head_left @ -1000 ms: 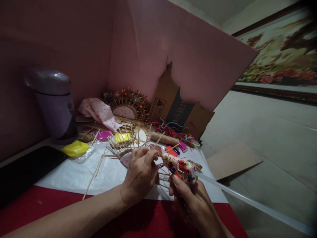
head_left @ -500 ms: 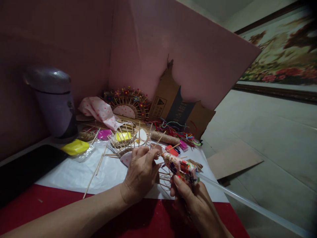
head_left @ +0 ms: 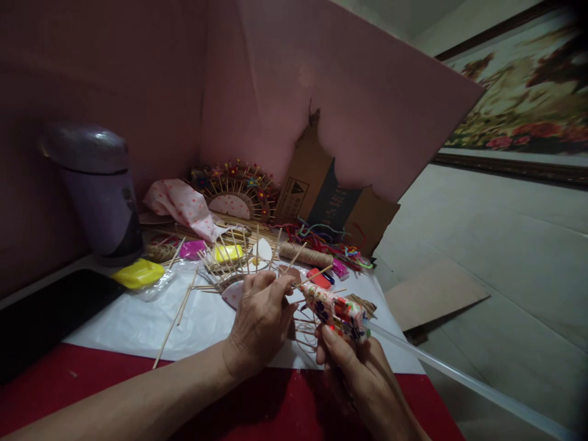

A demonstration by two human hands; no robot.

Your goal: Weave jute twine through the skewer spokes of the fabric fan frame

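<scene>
My right hand grips a flower-patterned hot glue gun. A long clear glue stick juts from its back end towards the lower right. My left hand is closed, thumb and fingers pinched at the right side of a half-round fan of thin wooden sticks. The fan has a pale dotted centre, and its sticks spread up and outward. The gun's nozzle end is close to my left fingertips; whether it touches anything is hidden there.
Yellow clay packs, a twine roll, coloured pipe cleaners and loose sticks lie on white paper. A finished-looking pin-topped half-round, torn cardboard and a lilac bin stand behind. A black slab lies left.
Both hands, the glue gun and the fan keep almost the same place. The whole view has shifted very slightly.
</scene>
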